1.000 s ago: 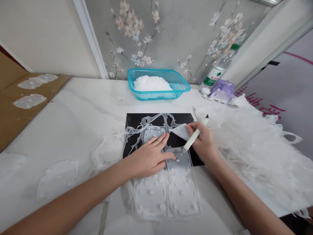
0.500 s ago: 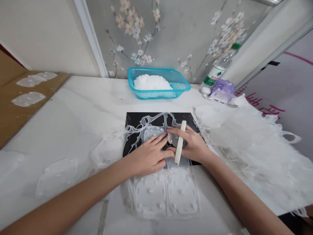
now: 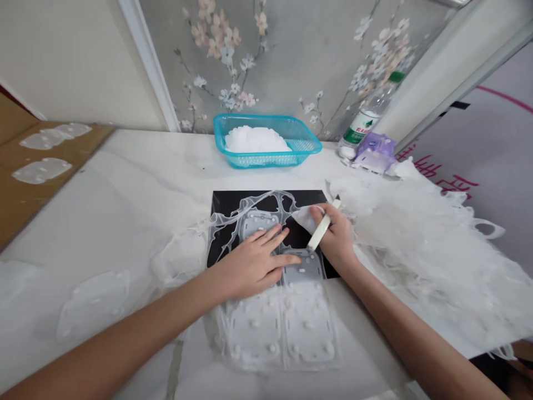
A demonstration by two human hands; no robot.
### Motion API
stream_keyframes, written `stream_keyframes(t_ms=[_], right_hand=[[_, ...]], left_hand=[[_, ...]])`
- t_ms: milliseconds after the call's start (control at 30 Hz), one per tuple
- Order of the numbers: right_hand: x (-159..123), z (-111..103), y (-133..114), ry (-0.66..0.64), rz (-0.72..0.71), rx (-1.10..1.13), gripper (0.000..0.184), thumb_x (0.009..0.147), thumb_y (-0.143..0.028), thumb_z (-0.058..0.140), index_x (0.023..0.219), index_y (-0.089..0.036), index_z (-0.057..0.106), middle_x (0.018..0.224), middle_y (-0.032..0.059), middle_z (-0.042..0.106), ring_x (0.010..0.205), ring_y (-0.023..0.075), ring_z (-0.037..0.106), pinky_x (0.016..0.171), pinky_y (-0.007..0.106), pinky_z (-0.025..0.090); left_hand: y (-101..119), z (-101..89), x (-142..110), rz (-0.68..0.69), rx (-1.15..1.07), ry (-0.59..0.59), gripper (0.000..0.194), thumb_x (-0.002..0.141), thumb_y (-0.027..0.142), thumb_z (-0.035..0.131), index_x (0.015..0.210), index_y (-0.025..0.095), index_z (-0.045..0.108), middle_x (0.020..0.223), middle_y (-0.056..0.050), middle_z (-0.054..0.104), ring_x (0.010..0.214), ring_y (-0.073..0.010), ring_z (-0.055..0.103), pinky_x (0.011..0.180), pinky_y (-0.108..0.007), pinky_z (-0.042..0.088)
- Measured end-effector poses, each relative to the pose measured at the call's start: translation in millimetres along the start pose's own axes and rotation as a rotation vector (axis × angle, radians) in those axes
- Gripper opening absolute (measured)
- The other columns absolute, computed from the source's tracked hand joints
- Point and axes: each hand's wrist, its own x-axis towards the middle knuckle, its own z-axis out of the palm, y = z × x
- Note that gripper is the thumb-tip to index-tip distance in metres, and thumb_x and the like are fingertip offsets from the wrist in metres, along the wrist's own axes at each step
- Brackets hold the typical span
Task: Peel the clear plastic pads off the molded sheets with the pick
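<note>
My left hand (image 3: 256, 264) lies flat, fingers spread, pressing on a translucent plastic sheet (image 3: 255, 328) of moulded rounded panels. Part of the sheet rests over a black board (image 3: 227, 200). In my right hand (image 3: 339, 236) is a pale, flat stick (image 3: 320, 230) with a dark upper end, slanting across the fingers. The same hand pinches a loose translucent panel (image 3: 306, 218), lifted and tilted above the board. Below it is a panel-shaped opening in the sheet, with the black board showing through. Thin cut-out webbing (image 3: 250, 205) trails across the top of the board.
A blue basket (image 3: 266, 162) holding white pieces stands at the back. A bottle (image 3: 366, 122) and a purple packet (image 3: 377, 153) stand at back right. Translucent scrap (image 3: 433, 250) is heaped on the right. Loose panels (image 3: 95, 303) lie on the left, others on brown cardboard (image 3: 25, 208).
My right hand has lifted the panel away from the sheet, up and to the right, leaving an opening. The stick has tilted further over. My left hand stays nearly in place.
</note>
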Motion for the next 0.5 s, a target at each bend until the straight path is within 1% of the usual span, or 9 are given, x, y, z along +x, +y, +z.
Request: stream_keyframes(t_ms=[100, 200, 300, 367, 433, 467, 500], right_hand=[[3, -2, 7, 0.095, 0.094, 0.110, 0.033, 0.081, -0.048, 0.052, 0.076, -0.016, 0.060, 0.066, 0.0013, 0.057, 0.063, 0.0155, 0.050, 0.059, 0.028, 0.040], [6, -4, 15, 0.181, 0.165, 0.210, 0.032, 0.081, -0.048, 0.052, 0.077, -0.017, 0.058, 0.067, 0.0007, 0.055, 0.062, 0.0146, 0.049, 0.057, 0.028, 0.041], [6, -7, 18, 0.303, 0.223, 0.272, 0.029, 0.079, -0.047, 0.054, 0.077, -0.018, 0.055, 0.067, -0.0001, 0.053, 0.061, 0.0138, 0.048, 0.056, 0.027, 0.041], [6, -8, 18, 0.386, 0.260, 0.300, 0.029, 0.079, -0.047, 0.054, 0.078, -0.018, 0.053, 0.068, -0.0003, 0.050, 0.059, 0.0133, 0.047, 0.054, 0.027, 0.040], [6, -9, 19, 0.438, 0.268, 0.310, 0.031, 0.080, -0.049, 0.052, 0.080, -0.019, 0.050, 0.070, -0.0003, 0.048, 0.059, 0.0130, 0.046, 0.053, 0.026, 0.039], [5, -10, 19, 0.440, 0.252, 0.299, 0.032, 0.082, -0.051, 0.049, 0.082, -0.019, 0.048, 0.071, -0.0002, 0.047, 0.060, 0.0129, 0.046, 0.054, 0.026, 0.038], [4, -11, 20, 0.410, 0.217, 0.273, 0.032, 0.085, -0.052, 0.044, 0.084, -0.020, 0.045, 0.073, 0.0000, 0.046, 0.062, 0.0132, 0.046, 0.055, 0.027, 0.038]], left_hand=[[1, -0.9, 1, -0.014, 0.002, -0.004, 0.040, 0.094, 0.026, 0.036, 0.132, 0.033, 0.047, 0.151, -0.009, 0.028, 0.140, -0.0302, 0.018, 0.107, -0.050, 0.029], [1, -1.7, 1, -0.028, 0.013, -0.007, 0.041, 0.094, 0.025, 0.034, 0.133, 0.032, 0.045, 0.150, -0.011, 0.030, 0.140, -0.0288, 0.019, 0.107, -0.048, 0.030], [3, -0.7, 2, -0.057, 0.024, -0.002, 0.043, 0.094, 0.024, 0.033, 0.135, 0.033, 0.043, 0.149, -0.011, 0.031, 0.140, -0.0279, 0.020, 0.106, -0.047, 0.030], [4, 1.4, 2, -0.078, 0.033, 0.022, 0.043, 0.094, 0.024, 0.033, 0.135, 0.033, 0.042, 0.149, -0.010, 0.033, 0.140, -0.0281, 0.021, 0.106, -0.047, 0.031], [6, 3.8, 2, -0.092, 0.036, 0.051, 0.042, 0.094, 0.024, 0.033, 0.134, 0.033, 0.043, 0.148, -0.010, 0.034, 0.140, -0.0277, 0.021, 0.106, -0.047, 0.031], [7, 4.7, 2, -0.099, 0.035, 0.062, 0.042, 0.094, 0.025, 0.033, 0.134, 0.033, 0.044, 0.148, -0.009, 0.035, 0.140, -0.0273, 0.022, 0.106, -0.047, 0.031], [8, 5.0, 2, -0.107, 0.032, 0.073, 0.041, 0.094, 0.024, 0.033, 0.133, 0.033, 0.045, 0.148, -0.009, 0.035, 0.140, -0.0267, 0.022, 0.106, -0.047, 0.031]])
